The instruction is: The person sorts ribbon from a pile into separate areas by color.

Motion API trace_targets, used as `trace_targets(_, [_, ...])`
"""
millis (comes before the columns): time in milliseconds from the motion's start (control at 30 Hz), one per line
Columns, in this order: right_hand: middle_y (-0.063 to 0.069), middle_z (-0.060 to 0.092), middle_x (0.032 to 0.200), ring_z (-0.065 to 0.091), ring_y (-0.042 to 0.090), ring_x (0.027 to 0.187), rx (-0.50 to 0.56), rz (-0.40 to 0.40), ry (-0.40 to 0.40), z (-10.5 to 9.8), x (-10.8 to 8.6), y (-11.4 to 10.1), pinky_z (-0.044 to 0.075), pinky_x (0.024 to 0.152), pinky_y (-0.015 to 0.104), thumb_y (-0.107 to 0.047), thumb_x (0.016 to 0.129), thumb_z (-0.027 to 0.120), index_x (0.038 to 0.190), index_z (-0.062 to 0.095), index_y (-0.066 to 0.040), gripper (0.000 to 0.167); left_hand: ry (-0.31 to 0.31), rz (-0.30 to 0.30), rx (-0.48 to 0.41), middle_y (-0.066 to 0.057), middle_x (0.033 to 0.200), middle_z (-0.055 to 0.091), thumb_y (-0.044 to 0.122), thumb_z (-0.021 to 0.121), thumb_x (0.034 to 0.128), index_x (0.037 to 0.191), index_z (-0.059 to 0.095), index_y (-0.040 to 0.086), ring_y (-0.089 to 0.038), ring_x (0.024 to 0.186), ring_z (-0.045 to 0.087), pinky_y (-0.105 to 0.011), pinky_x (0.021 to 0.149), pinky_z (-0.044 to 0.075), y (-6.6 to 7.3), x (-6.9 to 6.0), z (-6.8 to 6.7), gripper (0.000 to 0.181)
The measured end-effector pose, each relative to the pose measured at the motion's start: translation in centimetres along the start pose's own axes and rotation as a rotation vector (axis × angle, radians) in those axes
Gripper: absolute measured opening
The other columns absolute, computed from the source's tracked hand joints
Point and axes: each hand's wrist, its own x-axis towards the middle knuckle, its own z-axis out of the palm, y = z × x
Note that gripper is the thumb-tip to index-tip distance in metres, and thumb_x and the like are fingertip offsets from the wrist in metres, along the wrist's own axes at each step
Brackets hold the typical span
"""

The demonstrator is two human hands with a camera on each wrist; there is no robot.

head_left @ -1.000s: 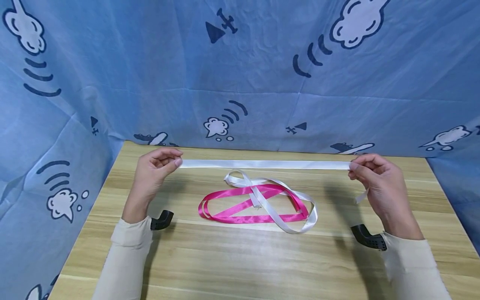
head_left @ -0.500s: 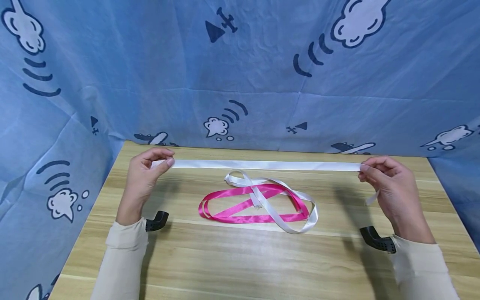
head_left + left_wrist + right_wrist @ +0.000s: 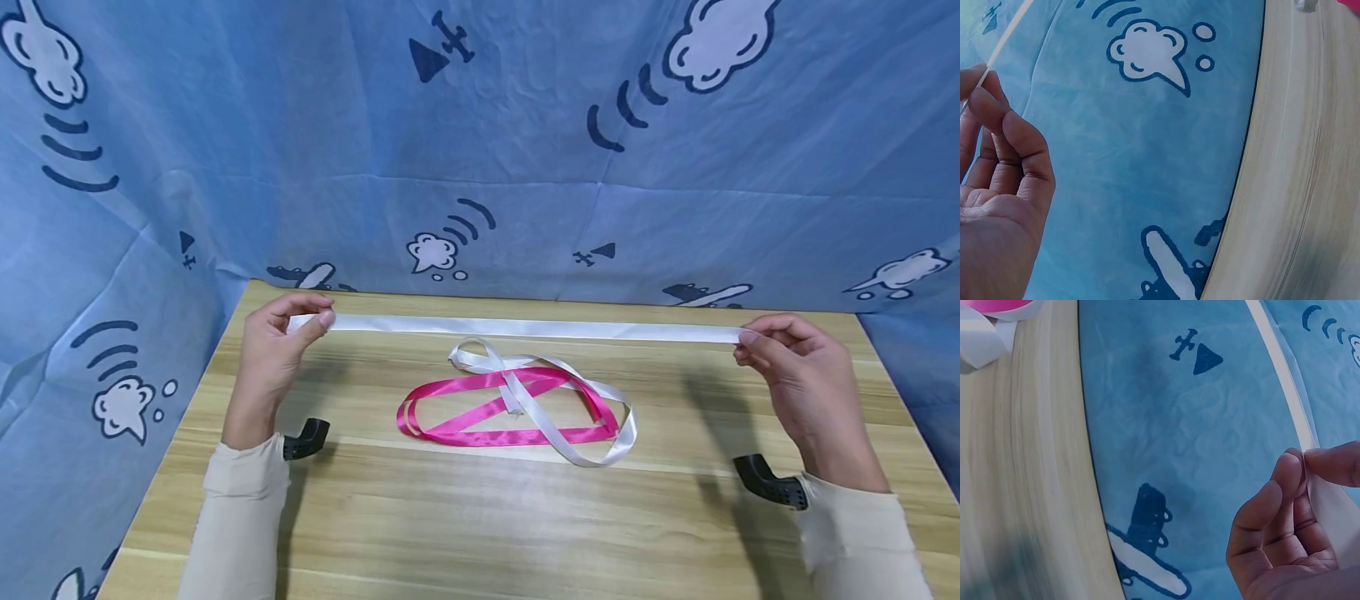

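Observation:
A white satin ribbon [image 3: 525,327] stretches nearly straight between both hands above the far part of the table. Its left part is pinched between thumb and fingers of my left hand [image 3: 273,350], with a short end showing behind the thumb. My right hand [image 3: 806,383] pinches the other end. In the left wrist view the ribbon [image 3: 1007,34] rises edge-on from the fingertips; in the right wrist view the ribbon [image 3: 1282,369] runs up from the pinch. Below it on the table lie a looped pink ribbon [image 3: 480,437] and another white ribbon [image 3: 551,429] crossing over it.
The wooden table [image 3: 480,533] reaches back to a blue printed cloth [image 3: 510,150], which also hangs at the left and right. Black camera mounts [image 3: 306,439] stick out inward from both sleeves [image 3: 243,517].
The hands have moved apart, left hand leftward and right hand rightward, so a longer stretch of white ribbon spans between them. The ribbons on the table have stayed put.

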Motion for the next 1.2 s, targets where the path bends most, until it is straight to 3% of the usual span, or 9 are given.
trace_targets(333, [0.008, 0.075, 0.089, 0.072, 0.017, 0.076, 0.0, 0.0, 0.016, -1.0, 0.1, -0.3, 0.061, 0.072, 0.023, 0.013, 0.097, 0.063, 0.103, 0.072, 0.007, 0.012, 0.03, -0.009, -0.024, 0.011, 0.103, 0.073, 0.007, 0.079, 0.0926, 0.103, 0.079, 0.01, -0.013, 0.102, 0.059, -0.018, 0.078, 0.051, -0.2, 0.4, -0.5, 0.011])
trace_targets(467, [0.008, 0.074, 0.092, 0.072, 0.017, 0.076, 0.012, -0.021, 0.014, -1.3, 0.1, -0.3, 0.061, 0.071, 0.023, 0.015, 0.097, 0.06, 0.102, 0.072, 0.008, 0.014, 0.035, -0.004, -0.048, 0.01, 0.1, 0.074, 0.005, 0.079, 0.0924, 0.103, 0.079, 0.009, -0.012, 0.106, 0.057, -0.018, 0.084, 0.049, -0.3, 0.5, -0.6, 0.012])
trace_targets(867, [0.009, 0.076, 0.093, 0.074, 0.017, 0.077, 0.017, 0.003, 0.044, -1.8, 0.1, -0.3, 0.061, 0.071, 0.024, 0.015, 0.097, 0.061, 0.103, 0.072, 0.008, 0.014, 0.035, -0.002, -0.101, 0.008, 0.099, 0.074, 0.001, 0.078, 0.0918, 0.101, 0.079, 0.009, -0.012, 0.11, 0.055, -0.017, 0.08, 0.048, -0.5, 0.5, -0.8, 0.013])
trace_targets(1067, [0.008, 0.073, 0.096, 0.073, 0.016, 0.077, 0.009, -0.01, 0.055, -1.8, 0.2, -0.2, 0.061, 0.071, 0.023, 0.016, 0.097, 0.06, 0.103, 0.071, 0.008, 0.015, 0.034, 0.001, -0.087, 0.008, 0.099, 0.073, 0.001, 0.078, 0.0919, 0.102, 0.079, 0.01, -0.012, 0.112, 0.054, -0.018, 0.085, 0.046, -0.7, 0.6, -0.9, 0.014])
trace_targets(1200, [0.007, 0.072, 0.098, 0.073, 0.016, 0.077, -0.004, 0.004, 0.075, -1.9, 0.2, -0.1, 0.061, 0.071, 0.023, 0.015, 0.096, 0.062, 0.103, 0.072, 0.008, 0.014, 0.038, -0.003, -0.089, 0.007, 0.1, 0.073, 0.001, 0.078, 0.092, 0.102, 0.079, 0.01, -0.011, 0.101, 0.057, -0.017, 0.079, 0.047, -0.7, 0.6, -1.0, 0.013])
